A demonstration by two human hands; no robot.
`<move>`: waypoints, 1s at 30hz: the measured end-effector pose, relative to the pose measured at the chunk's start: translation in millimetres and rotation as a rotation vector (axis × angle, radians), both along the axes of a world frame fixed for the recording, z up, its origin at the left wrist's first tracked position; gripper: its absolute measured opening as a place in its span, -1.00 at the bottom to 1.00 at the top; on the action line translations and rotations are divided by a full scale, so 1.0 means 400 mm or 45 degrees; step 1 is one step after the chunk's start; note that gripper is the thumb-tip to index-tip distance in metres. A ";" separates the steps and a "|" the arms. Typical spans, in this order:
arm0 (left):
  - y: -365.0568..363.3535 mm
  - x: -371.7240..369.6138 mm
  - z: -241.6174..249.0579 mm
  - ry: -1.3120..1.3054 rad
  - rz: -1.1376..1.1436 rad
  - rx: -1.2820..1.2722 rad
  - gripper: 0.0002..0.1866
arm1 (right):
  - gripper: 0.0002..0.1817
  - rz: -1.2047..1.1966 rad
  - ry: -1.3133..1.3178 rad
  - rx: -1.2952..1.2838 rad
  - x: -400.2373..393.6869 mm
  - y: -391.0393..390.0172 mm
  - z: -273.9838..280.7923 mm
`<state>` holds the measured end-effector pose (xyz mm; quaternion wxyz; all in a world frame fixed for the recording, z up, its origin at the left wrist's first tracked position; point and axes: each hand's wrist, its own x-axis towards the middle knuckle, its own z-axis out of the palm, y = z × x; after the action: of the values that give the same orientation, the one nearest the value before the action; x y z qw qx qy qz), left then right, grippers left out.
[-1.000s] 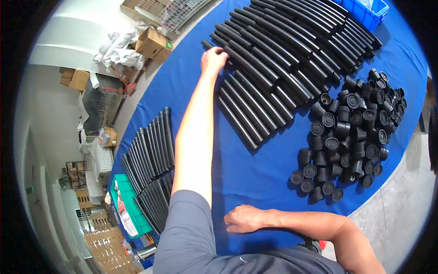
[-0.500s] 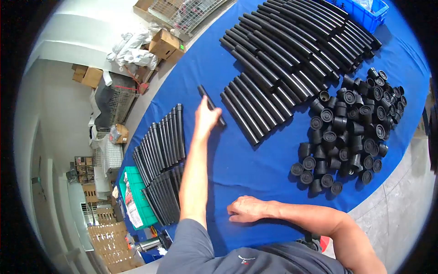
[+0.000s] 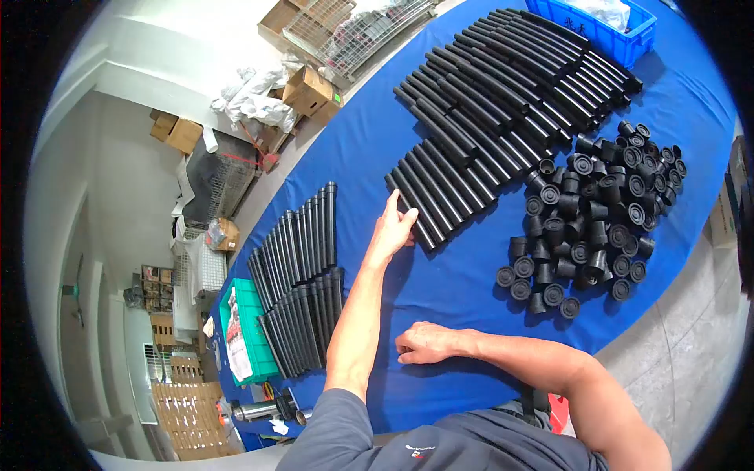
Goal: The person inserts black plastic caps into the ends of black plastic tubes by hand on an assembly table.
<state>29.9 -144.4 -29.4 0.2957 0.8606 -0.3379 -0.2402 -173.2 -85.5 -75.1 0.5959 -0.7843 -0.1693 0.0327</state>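
My left hand (image 3: 395, 228) is at the near left edge of a large group of black tubes (image 3: 471, 129), its thumb and fingers closed on the outermost tube (image 3: 425, 236), which lies beside the others. My right hand (image 3: 425, 343) rests on the blue cloth (image 3: 452, 292) near my body, with its fingers curled in and nothing seen in it. Left of my left forearm lie two rows of black tubes with wider ends (image 3: 310, 235). Many loose black caps (image 3: 580, 253) are heaped at the right.
A blue crate (image 3: 620, 39) stands at the far right of the table. At the left edge are a green tray (image 3: 263, 345) and a metal cylinder (image 3: 259, 410). Cardboard boxes (image 3: 310, 92) and wire cages (image 3: 369, 39) are beyond the table.
My left hand has moved right with its tube, from the bare cloth to the edge of the tube group. My right hand stays curled on the cloth. The view has shifted slightly.
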 end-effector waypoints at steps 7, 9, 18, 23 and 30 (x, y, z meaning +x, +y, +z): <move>-0.092 0.102 0.010 -0.763 -0.022 -0.041 -0.25 | -0.68 -0.013 -0.013 0.023 -0.002 0.000 -0.008; -0.182 0.078 0.060 -0.593 0.042 -0.131 -0.23 | -0.68 -0.010 -0.019 0.026 0.001 0.001 -0.010; -0.532 -0.045 0.032 -0.551 0.161 0.147 0.12 | -0.68 -0.160 -0.115 0.091 0.028 0.067 -0.090; -0.555 -0.028 0.021 -0.446 0.213 0.223 0.15 | -0.68 -0.197 -0.116 0.034 0.047 0.102 -0.126; -0.575 -0.059 0.049 -0.437 0.285 0.222 0.06 | -0.68 -0.273 -0.321 0.030 0.110 0.193 -0.247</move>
<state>6.1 -374.6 -9.7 0.1832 0.9434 -0.2634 -0.0842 -129.3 -8.4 -174.1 0.5791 -0.7887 -0.1585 -0.1319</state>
